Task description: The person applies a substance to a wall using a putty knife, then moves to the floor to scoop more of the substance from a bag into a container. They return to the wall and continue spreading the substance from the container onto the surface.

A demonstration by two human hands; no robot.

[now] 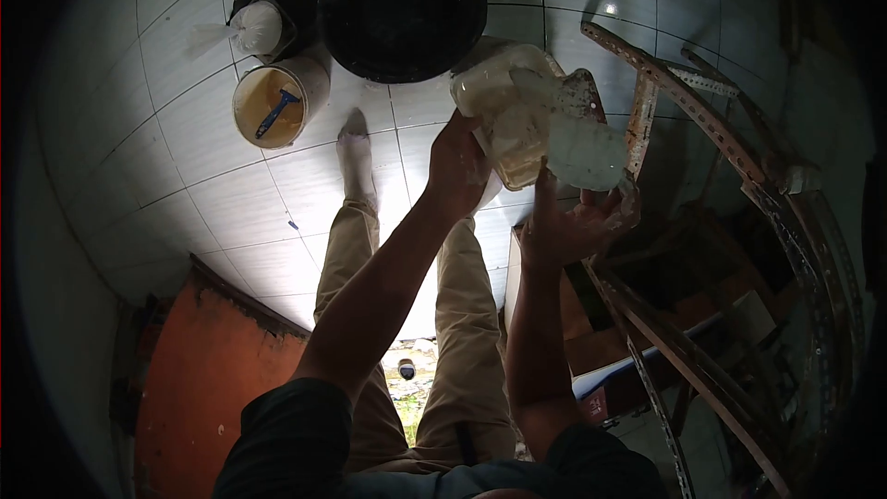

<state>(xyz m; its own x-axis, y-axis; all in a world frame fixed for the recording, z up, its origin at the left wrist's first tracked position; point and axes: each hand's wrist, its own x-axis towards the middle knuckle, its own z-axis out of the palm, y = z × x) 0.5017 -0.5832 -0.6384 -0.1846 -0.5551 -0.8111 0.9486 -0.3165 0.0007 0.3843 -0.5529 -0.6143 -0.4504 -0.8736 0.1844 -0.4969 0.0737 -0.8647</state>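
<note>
My left hand (459, 164) grips the side of a clear plastic container (511, 150) smeared with a pale, whitish substance. Close beside it, my right hand (580, 229) has its fingertips at the lower edge of a pale, translucent flat piece (589, 152). That piece overlaps the container's right side, and a darker, spotted edge shows above it. Pale smears mark the fingers of my right hand. Both hands are raised over the tiled floor, in front of my legs.
On the tiles stand a white bucket (312, 83) with a blue-handled tool (277, 115) in it, a large black basin (404, 14) and a knotted plastic bag (257, 28). Rusty perforated metal frames (684, 83) rise at the right. An orange panel (212, 370) is at lower left.
</note>
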